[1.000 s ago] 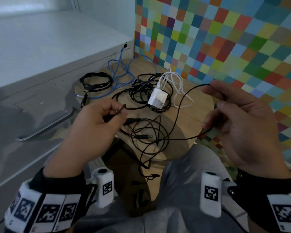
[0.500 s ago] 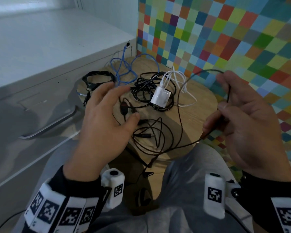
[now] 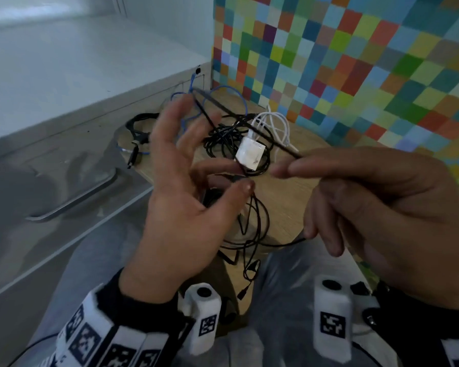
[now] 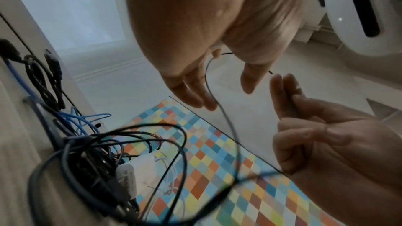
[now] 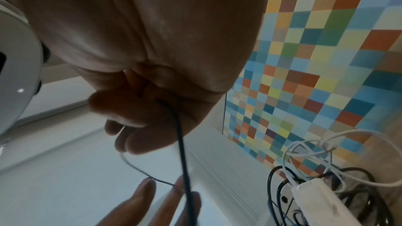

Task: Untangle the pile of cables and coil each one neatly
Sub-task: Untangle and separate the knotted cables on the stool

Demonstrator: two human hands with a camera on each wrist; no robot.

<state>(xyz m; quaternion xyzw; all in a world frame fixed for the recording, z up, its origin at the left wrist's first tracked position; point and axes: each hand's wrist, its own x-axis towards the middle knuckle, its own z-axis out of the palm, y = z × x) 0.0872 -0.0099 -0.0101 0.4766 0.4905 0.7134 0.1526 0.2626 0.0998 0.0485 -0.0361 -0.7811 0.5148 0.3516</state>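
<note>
while the thin black cable [image 3: 212,120] is stretched between both hands above the near edge of the worktop [image 3: 289,205], its slack still dangles into the pile [image 3: 233,139] further back. right hand [image 3: 376,207] fingers pinch it; left hand [image 3: 180,186] has its fingers spread, with thumb and forefinger nipping the plug end. risk imo: pulling hard drags the white charger [image 3: 249,153] off, or the loop slips off those spread fingers.
</note>
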